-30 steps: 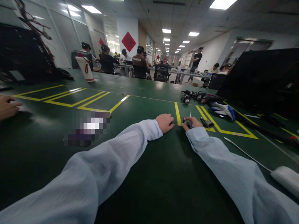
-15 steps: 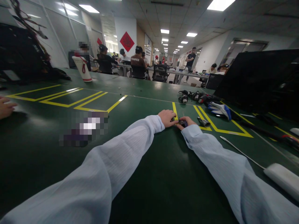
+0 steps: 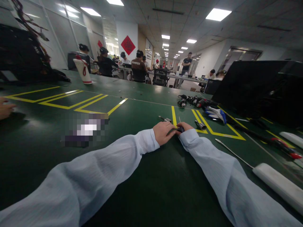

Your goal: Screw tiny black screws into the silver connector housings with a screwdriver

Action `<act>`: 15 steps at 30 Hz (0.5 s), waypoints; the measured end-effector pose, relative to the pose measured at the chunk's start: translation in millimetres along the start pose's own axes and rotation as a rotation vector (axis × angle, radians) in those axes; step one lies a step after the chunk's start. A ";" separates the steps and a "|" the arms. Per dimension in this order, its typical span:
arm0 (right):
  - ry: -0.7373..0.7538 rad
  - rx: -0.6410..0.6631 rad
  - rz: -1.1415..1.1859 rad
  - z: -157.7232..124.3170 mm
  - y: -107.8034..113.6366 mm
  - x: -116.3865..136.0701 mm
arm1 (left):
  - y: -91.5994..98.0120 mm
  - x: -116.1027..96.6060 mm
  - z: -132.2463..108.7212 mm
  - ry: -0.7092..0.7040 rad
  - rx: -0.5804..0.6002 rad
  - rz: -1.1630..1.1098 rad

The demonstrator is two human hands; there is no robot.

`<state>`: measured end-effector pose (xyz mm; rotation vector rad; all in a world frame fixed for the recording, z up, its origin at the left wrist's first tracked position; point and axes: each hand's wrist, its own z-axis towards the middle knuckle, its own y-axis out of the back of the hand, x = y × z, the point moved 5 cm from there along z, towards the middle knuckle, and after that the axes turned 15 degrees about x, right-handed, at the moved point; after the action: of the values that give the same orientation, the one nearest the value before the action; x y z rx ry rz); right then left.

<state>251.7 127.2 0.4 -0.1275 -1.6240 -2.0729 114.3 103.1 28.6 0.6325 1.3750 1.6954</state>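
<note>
Both my arms in pale blue sleeves stretch out over the dark green table. My left hand rests on the table with its fingers curled, its fingertips touching a small dark metal part. My right hand is closed around that same part, from which a thin pin sticks up. A small metal bit lies just beyond my left hand. A short metal cylinder lies to the right on a yellow floor-tape line.
A pile of dark tool parts and a blue-white glove lie farther right, by a black case. A white-handled tool lies at right. A white cup stands far left. Another person's hand shows at left; people sit behind.
My hands have come together and drawn slightly nearer to me. My left hand now touches the part held in my right hand. The view has tilted a little.
</note>
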 end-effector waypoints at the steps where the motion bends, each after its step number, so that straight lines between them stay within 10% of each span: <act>1: 0.027 0.018 -0.006 -1.4 -0.7 3.5 | 0.0 -7.6 -7.6 -0.021 0.031 -0.022; 15: 0.332 0.122 0.121 -66.0 -7.5 95.1 | 19.3 -42.1 -105.9 0.091 0.147 -0.367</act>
<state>180.5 36.1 10.1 0.1497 -1.4934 -1.7882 45.4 10.4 23.6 0.3582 1.5820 1.3522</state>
